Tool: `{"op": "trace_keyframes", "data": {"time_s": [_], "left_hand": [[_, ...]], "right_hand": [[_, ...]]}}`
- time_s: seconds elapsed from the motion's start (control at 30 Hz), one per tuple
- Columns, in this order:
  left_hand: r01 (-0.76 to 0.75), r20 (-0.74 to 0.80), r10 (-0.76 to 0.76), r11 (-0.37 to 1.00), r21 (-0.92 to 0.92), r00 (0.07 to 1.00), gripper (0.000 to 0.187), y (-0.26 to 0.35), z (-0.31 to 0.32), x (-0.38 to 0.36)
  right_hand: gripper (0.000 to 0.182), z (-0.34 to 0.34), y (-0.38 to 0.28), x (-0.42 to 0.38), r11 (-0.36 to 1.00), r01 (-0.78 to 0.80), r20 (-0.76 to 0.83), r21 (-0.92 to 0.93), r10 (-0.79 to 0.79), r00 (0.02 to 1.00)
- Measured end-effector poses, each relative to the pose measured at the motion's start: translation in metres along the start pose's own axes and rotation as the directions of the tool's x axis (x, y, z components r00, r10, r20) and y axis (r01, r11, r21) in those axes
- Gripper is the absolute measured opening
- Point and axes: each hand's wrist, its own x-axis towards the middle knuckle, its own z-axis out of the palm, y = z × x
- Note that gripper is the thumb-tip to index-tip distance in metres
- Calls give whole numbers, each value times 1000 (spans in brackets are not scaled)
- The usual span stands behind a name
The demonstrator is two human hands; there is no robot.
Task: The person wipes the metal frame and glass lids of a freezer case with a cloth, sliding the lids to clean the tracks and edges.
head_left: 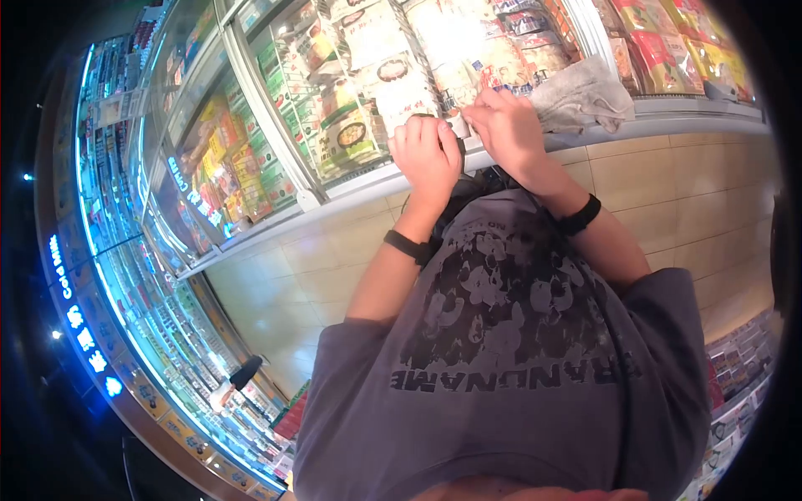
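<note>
My left hand (424,154) is closed, its fingers curled at the front rim of a chest freezer (368,185). Something dark shows beside its thumb, too hidden to name. Close by, my right hand (505,134) has its fingers bent and thumb and fingertips drawn together over the same rim. Whatever small thing may be between them I cannot make out. A crumpled grey cloth (585,96) lies on the rim just right of my right hand. Beyond both hands, packaged frozen foods (401,79) fill the freezer, including white bags and a green-and-white pack (349,134).
Sliding glass lids with a metal frame (271,108) cover the freezer's left part, over yellow and green packs (221,159). More bags (664,50) lie at the right. Tiled floor (292,275) runs below, and lit shelves (159,309) line the far left, where another person's arm (225,394) shows.
</note>
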Motion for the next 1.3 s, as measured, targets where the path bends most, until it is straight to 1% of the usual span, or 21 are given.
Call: {"op": "trace_keyframes", "data": {"time_s": [0.07,0.17,0.2,0.27,0.3,0.33,0.4,0.43,0.57,0.63,0.67,0.73,0.77,0.83,0.87,0.93,1.07,1.13,1.17,1.23,1.3], "left_hand": [[-23,1,23,1000,-13,1000,15,-2,0,-4],[-2,42,3,1000,-2,999,13,-3,-2,-4],[-2,27,2,1000,1,1000,13,-5,0,-1],[-15,7,15,1000,16,1000,12,-4,1,-1],[-15,-9,15,1000,17,1000,12,-3,1,-2],[3,-6,-3,1000,19,1000,12,-4,3,-3],[-3,-9,3,1000,-4,1000,12,-3,2,-5],[-1,-20,1,1000,-15,1000,12,-3,2,-4],[-1,-10,1,1000,-6,1000,13,-3,0,-6],[14,34,-14,1000,-4,999,14,-3,-1,-4],[6,29,-6,1000,-4,1000,14,-3,-2,-5],[29,41,-29,1000,2,999,15,-2,-1,-4],[31,49,-31,1000,-1,998,16,-2,-1,-5],[16,35,-16,1000,-4,999,14,-2,0,-5],[4,23,-4,1000,-3,1000,13,-3,0,-4],[0,33,0,1000,-5,999,13,-2,-2,-4],[-18,1,18,1000,-9,1000,13,-3,0,-2],[-14,6,14,1000,-3,1000,13,-3,0,-2],[-16,6,16,1000,-4,1000,13,-4,0,-1],[-13,17,14,1000,-6,1000,13,-3,-2,-5],[-12,20,12,1000,-8,1000,13,-2,-2,-3]], "right_hand": [[11,3,0,1,1000,-14,-72,28,16,997],[11,-2,0,-5,1000,16,-4,-9,-16,1000],[11,-2,0,-2,999,31,-9,-11,-31,999],[9,-4,-1,-2,998,69,-89,-2,-69,994],[6,-5,0,0,995,74,-52,-64,-77,996],[6,-5,1,2,995,79,-35,-61,-81,996],[5,-3,-3,5,992,10,-16,-122,-12,1000],[5,0,-3,3,990,0,-36,-142,-5,999],[5,6,-1,-10,996,-4,-73,-85,-2,997],[12,6,4,-15,993,47,-52,-105,-53,997],[12,4,1,-12,993,48,-61,-107,-55,997],[10,0,-3,-2,987,-1,-22,-158,-2,1000],[10,3,-5,3,988,-3,-31,-157,-1,1000],[6,10,-3,10,997,-2,-149,-83,-10,989],[6,12,-4,9,997,-11,-161,-81,-2,987],[3,13,-3,3,996,-52,-91,-77,45,995],[3,13,6,-15,999,5,-146,-42,-11,989],[5,5,4,-8,1000,-21,-31,-20,20,999],[5,1,2,-4,1000,-20,-24,-15,20,1000],[6,-2,-3,2,993,-56,-4,-102,56,998],[7,1,-3,2,992,-64,-24,-107,62,998]]}}
